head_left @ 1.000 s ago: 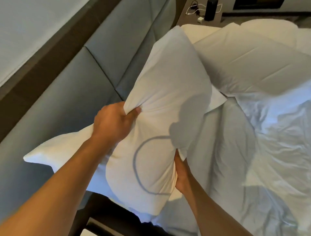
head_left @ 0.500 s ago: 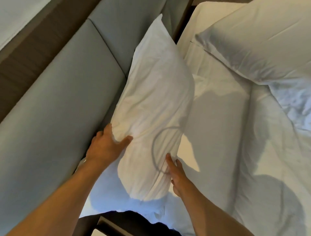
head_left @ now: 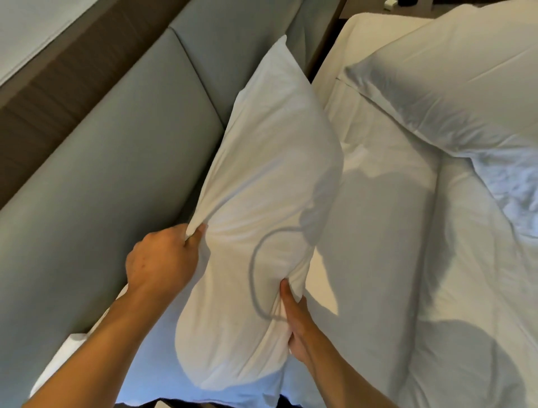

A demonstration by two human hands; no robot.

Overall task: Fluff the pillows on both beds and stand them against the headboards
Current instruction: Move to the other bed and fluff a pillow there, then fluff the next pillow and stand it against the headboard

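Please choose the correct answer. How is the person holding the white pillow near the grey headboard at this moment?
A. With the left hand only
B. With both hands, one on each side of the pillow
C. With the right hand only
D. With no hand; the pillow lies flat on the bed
B: the left hand pinches the cover on the side of the pillow nearest the headboard, and the right hand grips its opposite side.

Bedroom, hotel by the look of it. I stand at a padded grey headboard (head_left: 122, 163) made of big panels, with a dark wood strip (head_left: 49, 96) above it. All the linen is plain white: pillow (head_left: 270, 180) against the headboard, second pillow (head_left: 454, 75) lying flat, rumpled duvet (head_left: 436, 262). Top edge shows a nightstand (head_left: 387, 3) with small items, too small to identify.
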